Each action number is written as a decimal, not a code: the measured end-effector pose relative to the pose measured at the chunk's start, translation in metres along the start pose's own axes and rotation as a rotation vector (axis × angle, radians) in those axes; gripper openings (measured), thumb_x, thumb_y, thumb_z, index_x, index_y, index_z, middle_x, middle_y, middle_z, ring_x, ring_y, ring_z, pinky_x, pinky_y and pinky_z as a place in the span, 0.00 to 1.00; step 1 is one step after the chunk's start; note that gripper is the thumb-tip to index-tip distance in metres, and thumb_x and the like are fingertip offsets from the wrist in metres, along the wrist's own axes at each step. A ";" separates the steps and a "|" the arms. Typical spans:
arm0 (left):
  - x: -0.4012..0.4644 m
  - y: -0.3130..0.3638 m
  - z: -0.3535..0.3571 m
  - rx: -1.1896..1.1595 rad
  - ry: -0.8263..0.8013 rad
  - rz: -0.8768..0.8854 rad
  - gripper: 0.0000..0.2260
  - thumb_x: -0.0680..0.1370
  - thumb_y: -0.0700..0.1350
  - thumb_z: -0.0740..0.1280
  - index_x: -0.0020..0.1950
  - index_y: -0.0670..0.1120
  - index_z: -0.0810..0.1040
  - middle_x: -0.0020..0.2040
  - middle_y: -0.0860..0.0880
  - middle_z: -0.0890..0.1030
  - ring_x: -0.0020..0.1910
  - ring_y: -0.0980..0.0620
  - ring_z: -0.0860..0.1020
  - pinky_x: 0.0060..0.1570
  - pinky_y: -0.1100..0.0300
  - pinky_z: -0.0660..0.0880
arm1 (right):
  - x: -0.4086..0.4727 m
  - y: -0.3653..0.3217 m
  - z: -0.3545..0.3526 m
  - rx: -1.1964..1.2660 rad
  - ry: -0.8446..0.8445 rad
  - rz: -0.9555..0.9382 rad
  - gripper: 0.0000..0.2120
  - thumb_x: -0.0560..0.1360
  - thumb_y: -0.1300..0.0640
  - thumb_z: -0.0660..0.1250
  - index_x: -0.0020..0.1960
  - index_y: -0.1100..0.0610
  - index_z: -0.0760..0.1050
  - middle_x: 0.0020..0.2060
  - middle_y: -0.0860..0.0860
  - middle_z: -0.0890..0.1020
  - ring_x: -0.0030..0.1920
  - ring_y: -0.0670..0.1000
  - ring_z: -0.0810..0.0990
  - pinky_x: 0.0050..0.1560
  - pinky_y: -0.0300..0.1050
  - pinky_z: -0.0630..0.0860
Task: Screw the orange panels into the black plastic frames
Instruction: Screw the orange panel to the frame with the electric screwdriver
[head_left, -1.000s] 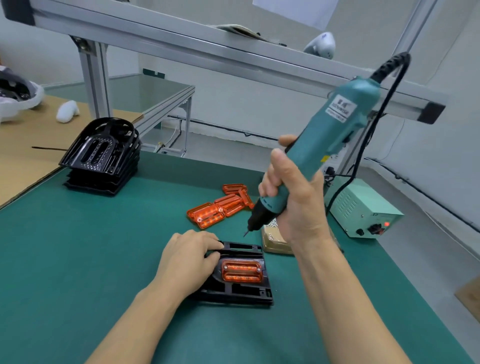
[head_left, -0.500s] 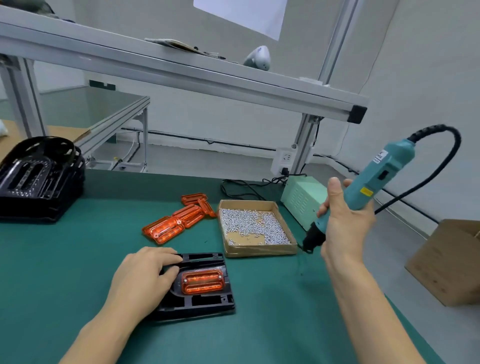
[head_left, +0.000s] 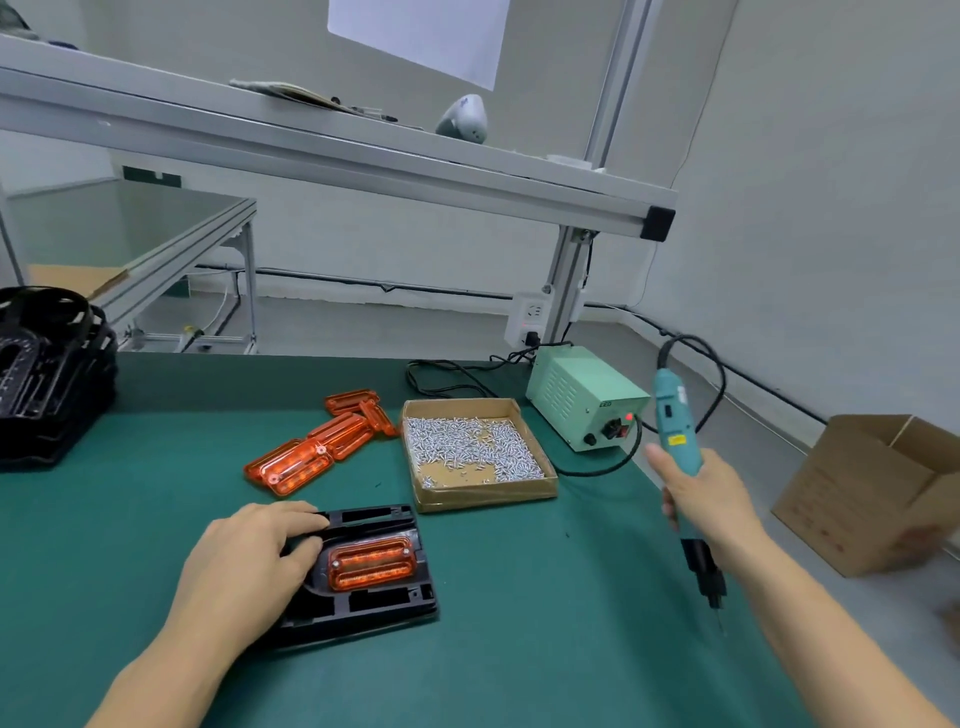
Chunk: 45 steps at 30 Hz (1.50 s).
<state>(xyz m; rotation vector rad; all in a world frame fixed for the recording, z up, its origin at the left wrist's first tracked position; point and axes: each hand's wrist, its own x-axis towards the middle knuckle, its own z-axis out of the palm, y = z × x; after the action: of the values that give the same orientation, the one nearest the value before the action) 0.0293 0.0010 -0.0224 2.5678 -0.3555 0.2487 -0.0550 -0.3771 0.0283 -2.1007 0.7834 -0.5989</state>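
A black plastic frame (head_left: 387, 605) lies flat on the green mat, with an orange panel (head_left: 371, 564) seated in it. My left hand (head_left: 249, 558) rests on the frame's left side, fingers touching the panel's left edge. My right hand (head_left: 709, 506) grips a teal electric screwdriver (head_left: 675, 426) near the table's right edge, its black tip (head_left: 706, 577) pointing down, well apart from the frame. Several loose orange panels (head_left: 322, 441) lie behind the frame.
A cardboard tray of silver screws (head_left: 475, 452) sits right of the loose panels. A pale green power supply (head_left: 584, 397) stands behind it, cabled to the screwdriver. Black frames (head_left: 47, 374) are stacked at far left. A cardboard box (head_left: 878, 493) sits off the table's right.
My right hand has carried the screwdriver from above the frame out to the right and lowered it, tip now pointing down. The view has swung right. My left hand stayed on the frame.
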 end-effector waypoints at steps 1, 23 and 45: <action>0.000 0.000 0.000 0.002 -0.002 0.003 0.10 0.77 0.48 0.67 0.56 0.57 0.82 0.61 0.62 0.78 0.61 0.54 0.74 0.56 0.57 0.70 | 0.000 0.002 0.002 -0.051 -0.034 0.015 0.17 0.76 0.41 0.65 0.48 0.56 0.70 0.29 0.52 0.78 0.25 0.49 0.74 0.30 0.43 0.71; -0.002 0.003 -0.002 0.014 -0.007 0.003 0.10 0.77 0.49 0.66 0.57 0.57 0.81 0.62 0.61 0.77 0.62 0.54 0.73 0.59 0.57 0.69 | -0.007 0.005 0.026 -0.808 -0.184 0.031 0.22 0.76 0.35 0.60 0.44 0.55 0.68 0.38 0.50 0.77 0.39 0.52 0.78 0.33 0.42 0.69; -0.002 0.002 -0.002 0.009 -0.005 -0.002 0.10 0.77 0.48 0.66 0.57 0.56 0.82 0.62 0.62 0.77 0.61 0.53 0.74 0.56 0.57 0.70 | -0.004 -0.005 0.049 -1.183 -0.207 -0.070 0.25 0.75 0.32 0.57 0.41 0.54 0.69 0.33 0.47 0.71 0.37 0.50 0.74 0.31 0.39 0.66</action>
<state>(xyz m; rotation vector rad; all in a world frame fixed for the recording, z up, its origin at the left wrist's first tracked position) 0.0267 0.0006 -0.0199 2.5781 -0.3546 0.2433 -0.0250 -0.3468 0.0042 -3.1791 1.0856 0.1513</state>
